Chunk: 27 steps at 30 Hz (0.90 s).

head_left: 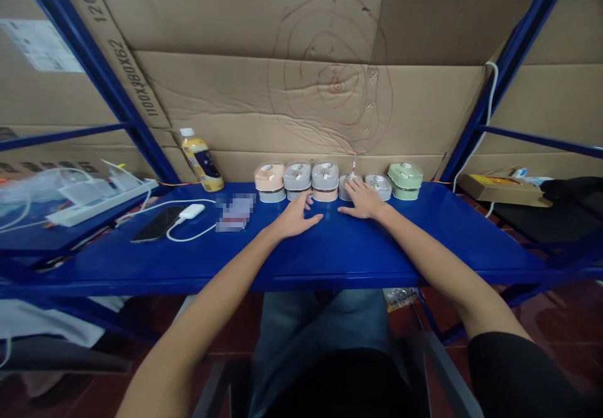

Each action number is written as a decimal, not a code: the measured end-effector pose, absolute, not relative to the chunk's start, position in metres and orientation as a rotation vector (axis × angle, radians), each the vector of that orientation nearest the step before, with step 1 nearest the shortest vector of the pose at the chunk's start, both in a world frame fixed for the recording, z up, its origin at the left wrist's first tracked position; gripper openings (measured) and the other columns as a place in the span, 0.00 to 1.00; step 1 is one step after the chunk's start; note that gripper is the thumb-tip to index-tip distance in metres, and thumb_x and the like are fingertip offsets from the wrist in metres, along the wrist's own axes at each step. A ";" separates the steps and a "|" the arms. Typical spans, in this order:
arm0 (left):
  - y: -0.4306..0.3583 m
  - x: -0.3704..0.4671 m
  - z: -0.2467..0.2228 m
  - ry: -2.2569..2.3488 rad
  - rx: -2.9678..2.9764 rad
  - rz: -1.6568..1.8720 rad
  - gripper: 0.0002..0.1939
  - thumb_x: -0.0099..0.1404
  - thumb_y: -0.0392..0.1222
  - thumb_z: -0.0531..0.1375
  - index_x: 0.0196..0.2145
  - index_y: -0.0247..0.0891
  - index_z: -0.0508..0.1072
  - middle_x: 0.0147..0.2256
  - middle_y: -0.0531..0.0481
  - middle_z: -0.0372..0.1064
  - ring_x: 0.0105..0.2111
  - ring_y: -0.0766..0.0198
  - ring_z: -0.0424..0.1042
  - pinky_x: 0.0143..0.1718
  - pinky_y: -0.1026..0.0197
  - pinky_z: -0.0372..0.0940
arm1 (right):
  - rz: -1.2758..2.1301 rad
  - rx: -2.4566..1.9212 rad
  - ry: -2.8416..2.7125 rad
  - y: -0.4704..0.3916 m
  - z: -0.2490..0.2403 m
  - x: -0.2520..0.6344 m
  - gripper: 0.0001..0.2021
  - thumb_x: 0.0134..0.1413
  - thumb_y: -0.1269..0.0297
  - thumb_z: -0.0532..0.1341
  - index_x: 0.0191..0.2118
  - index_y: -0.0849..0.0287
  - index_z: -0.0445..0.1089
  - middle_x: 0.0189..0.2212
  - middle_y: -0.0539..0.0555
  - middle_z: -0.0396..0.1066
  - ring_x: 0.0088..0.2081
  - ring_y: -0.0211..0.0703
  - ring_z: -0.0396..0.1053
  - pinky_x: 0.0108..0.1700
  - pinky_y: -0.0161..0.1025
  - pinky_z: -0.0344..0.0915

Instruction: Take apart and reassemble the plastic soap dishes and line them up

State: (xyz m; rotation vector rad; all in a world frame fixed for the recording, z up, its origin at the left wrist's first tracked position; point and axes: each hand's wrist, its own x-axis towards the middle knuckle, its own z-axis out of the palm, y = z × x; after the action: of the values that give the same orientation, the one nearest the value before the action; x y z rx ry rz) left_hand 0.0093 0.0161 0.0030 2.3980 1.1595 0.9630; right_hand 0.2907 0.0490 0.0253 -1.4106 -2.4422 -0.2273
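Left of the green lidded box point(406, 181), the right hand point(363, 199) lies on a low gray box point(342, 191); I can't tell if its fingers grip. Farther left, the left hand point(294, 216) has loose, empty fingers. A soft, even touch should stop tipping.

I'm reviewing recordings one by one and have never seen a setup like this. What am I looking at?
There is no robot here, just a person's two bare hands. The single picture comes from a camera worn on the head, looking forward and down. On the blue table stands a row of small containers in peach, grey and green. Left of them are a bottle, a dark phone and a blurred-out item. The right hand lies over a short grey container; whether it grips is unclear. The left hand is open by the row. Nothing appears lifted.
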 end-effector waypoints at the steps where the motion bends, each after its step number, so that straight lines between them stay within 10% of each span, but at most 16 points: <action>1: 0.016 0.010 0.003 1.166 2.395 0.957 0.37 0.65 0.56 0.66 0.65 0.39 0.60 0.50 0.42 0.71 0.47 0.51 0.74 0.49 0.46 0.73 | -0.216 -1.413 -2.441 0.044 0.026 0.288 0.40 0.59 0.40 0.65 0.67 0.63 0.65 0.70 0.72 0.63 0.72 0.75 0.57 0.71 0.67 0.56; 5: 0.015 0.012 0.003 1.159 2.381 0.963 0.38 0.65 0.56 0.66 0.65 0.37 0.60 0.51 0.40 0.71 0.48 0.50 0.74 0.50 0.45 0.73 | -0.263 -1.509 -2.231 0.024 0.039 0.286 0.34 0.62 0.34 0.59 0.55 0.62 0.73 0.56 0.74 0.73 0.60 0.77 0.70 0.61 0.70 0.66; 12: 0.012 0.014 0.004 0.984 2.300 0.991 0.54 0.52 0.58 0.77 0.69 0.39 0.60 0.55 0.36 0.71 0.54 0.46 0.73 0.56 0.41 0.71 | -0.030 -1.863 -2.103 0.007 0.040 0.274 0.46 0.46 0.33 0.71 0.62 0.63 0.67 0.54 0.76 0.74 0.52 0.79 0.75 0.50 0.66 0.73; 19: 0.006 0.015 0.008 0.746 2.214 0.951 0.64 0.46 0.52 0.82 0.74 0.43 0.56 0.67 0.31 0.64 0.64 0.38 0.69 0.65 0.33 0.64 | 0.336 -1.038 -2.420 -0.012 0.062 0.280 0.48 0.48 0.41 0.73 0.71 0.56 0.61 0.62 0.66 0.72 0.61 0.65 0.72 0.62 0.58 0.70; 27: -0.005 0.018 0.014 0.676 2.544 0.735 0.21 0.66 0.52 0.70 0.55 0.47 0.83 0.61 0.41 0.70 0.62 0.45 0.71 0.68 0.40 0.63 | 0.267 -1.217 -2.032 0.004 0.063 0.316 0.39 0.52 0.43 0.72 0.64 0.58 0.68 0.59 0.65 0.76 0.55 0.63 0.76 0.58 0.60 0.72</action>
State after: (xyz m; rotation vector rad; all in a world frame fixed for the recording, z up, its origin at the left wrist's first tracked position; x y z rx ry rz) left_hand 0.0181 -0.0052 0.0141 2.5438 0.6764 0.7352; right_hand 0.3162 0.0043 0.0635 -1.2172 -2.0321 0.2665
